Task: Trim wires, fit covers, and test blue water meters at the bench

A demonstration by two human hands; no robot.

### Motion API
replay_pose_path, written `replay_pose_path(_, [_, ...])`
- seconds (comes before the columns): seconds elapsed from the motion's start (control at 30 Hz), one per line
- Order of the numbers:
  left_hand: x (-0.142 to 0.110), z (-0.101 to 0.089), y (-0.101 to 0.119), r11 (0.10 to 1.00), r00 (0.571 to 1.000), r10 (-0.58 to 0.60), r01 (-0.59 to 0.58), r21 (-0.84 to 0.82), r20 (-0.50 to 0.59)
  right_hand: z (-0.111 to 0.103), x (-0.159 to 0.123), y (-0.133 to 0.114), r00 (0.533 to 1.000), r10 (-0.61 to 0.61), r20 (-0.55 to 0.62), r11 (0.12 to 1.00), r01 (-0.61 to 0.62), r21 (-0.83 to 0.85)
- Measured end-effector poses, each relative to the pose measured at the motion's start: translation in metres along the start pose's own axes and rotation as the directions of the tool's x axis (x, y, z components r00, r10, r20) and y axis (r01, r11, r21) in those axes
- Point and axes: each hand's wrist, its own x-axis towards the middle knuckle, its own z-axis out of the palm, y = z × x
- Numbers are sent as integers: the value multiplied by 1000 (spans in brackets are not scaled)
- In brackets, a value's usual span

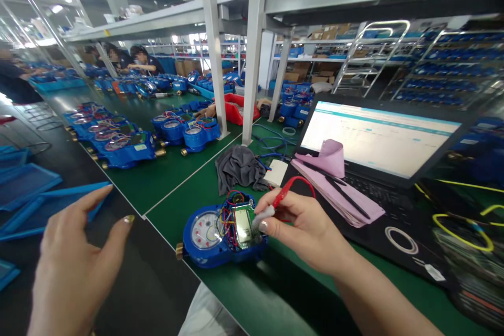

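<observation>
A blue meter [210,259] with a round dial [206,230] lies on the green bench top in front of me. Its electronics side is uncovered, showing a small display [243,224], a green circuit board and coloured wires. My right hand [307,228] pinches a red clip lead [286,189] by its grey wrapped end, over the right edge of the board. Whether the tip touches the board is hidden. My left hand [79,262] is raised left of the meter, thumb and fingers apart, holding nothing.
A laptop [378,136] stands at right with pink sheets [334,189] and a black pen on it. Behind the meter lies a dark grey cloth [240,168]. Blue meters [126,155] line the bench at left. Metal posts [254,63] rise ahead; people sit farther back.
</observation>
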Motion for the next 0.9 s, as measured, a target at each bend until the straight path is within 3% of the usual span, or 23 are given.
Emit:
replay_pose_path(0.07, [-5,8,24,982,978,168,-155,-107,121,4,1,2,997,-28,68,999,31,-41])
replay_pose_path(0.17, [-20,23,66,887,866,413,-312,-341,283,7,0,8,991,-79,108,991,89,-95])
replay_pose_path(0.23, [-31,33,82,846,791,484,-313,-432,375,7,-2,13,994,-66,90,989,77,-123])
replay_pose_path(0.27, [-35,37,86,836,778,492,-298,-461,390,7,-3,15,996,-47,76,990,57,-126])
replay_pose_path(0.43, [-45,47,89,821,822,450,-228,-523,349,11,-4,19,998,-51,24,988,54,-145])
replay_pose_path(0.57, [-43,45,91,807,829,449,-216,-549,333,14,-2,18,996,-85,15,982,87,-167])
replay_pose_path(0.73, [-39,42,83,783,772,517,-251,-569,370,15,-2,18,996,-85,5,977,85,-196])
replay_pose_path(0.9, [-35,41,76,760,746,541,-234,-606,389,15,0,17,999,-41,-5,988,40,-150])
